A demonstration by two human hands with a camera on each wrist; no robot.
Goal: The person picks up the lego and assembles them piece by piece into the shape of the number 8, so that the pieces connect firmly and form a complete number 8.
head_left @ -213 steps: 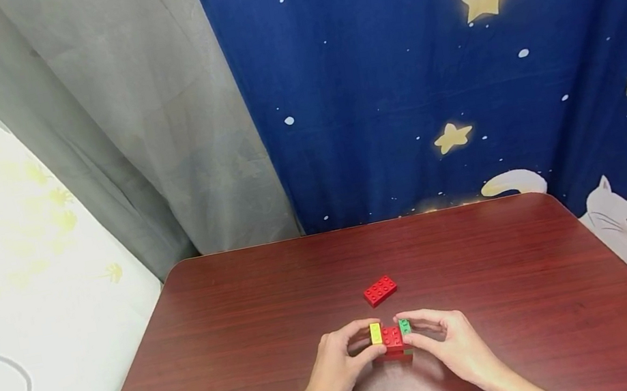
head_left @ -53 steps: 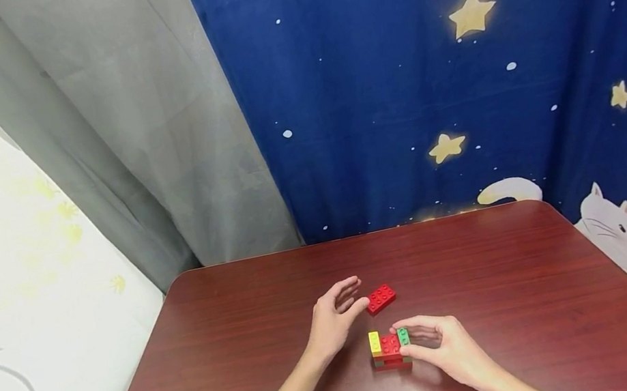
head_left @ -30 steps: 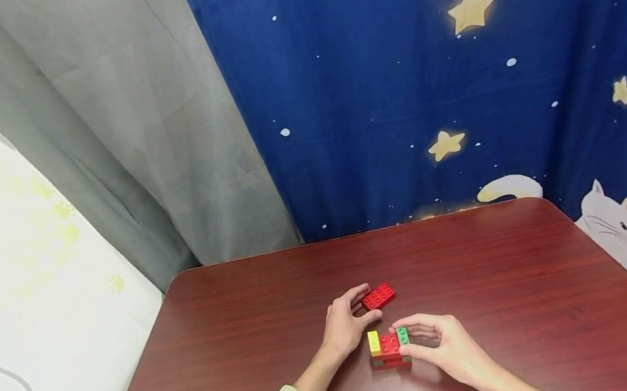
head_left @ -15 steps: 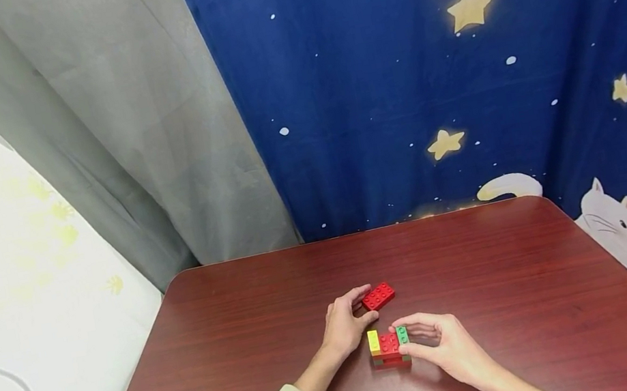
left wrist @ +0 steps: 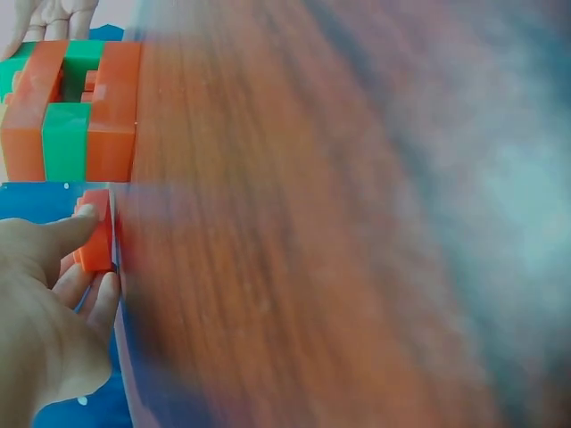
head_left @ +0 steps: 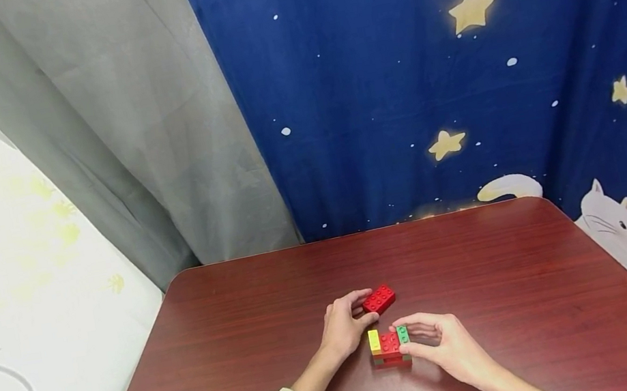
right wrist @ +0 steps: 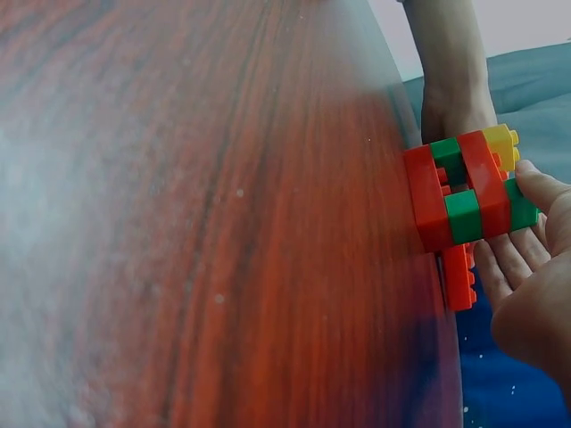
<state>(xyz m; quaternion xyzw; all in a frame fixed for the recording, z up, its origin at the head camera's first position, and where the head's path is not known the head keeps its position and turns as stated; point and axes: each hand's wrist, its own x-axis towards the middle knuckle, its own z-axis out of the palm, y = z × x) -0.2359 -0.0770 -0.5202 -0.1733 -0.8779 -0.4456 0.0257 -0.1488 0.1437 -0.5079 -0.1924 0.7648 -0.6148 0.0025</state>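
A small stack of toy building bricks stands on the table in the head view. Its upper red brick (head_left: 389, 343) carries a yellow brick (head_left: 374, 342) at the left end and a green brick (head_left: 402, 335) at the right. My right hand (head_left: 451, 347) pinches that top green brick between thumb and fingers. Lower down, the right wrist view shows two green bricks (right wrist: 463, 217) with a gap between them, over a red bottom brick (right wrist: 428, 201). Beyond the stack, my left hand (head_left: 342, 326) grips a loose red brick (head_left: 379, 299), thumb on its near side.
The dark red wooden table (head_left: 236, 326) extends out to both sides and behind the bricks. A grey curtain (head_left: 150, 112) and a blue star-patterned curtain (head_left: 362, 76) hang past its far edge. A pale printed cloth (head_left: 21, 272) hangs at the left.
My left hand has left the yellow brick, reached forward and taken hold of the loose red brick, which has just tilted slightly. My right hand has stayed at the green brick.
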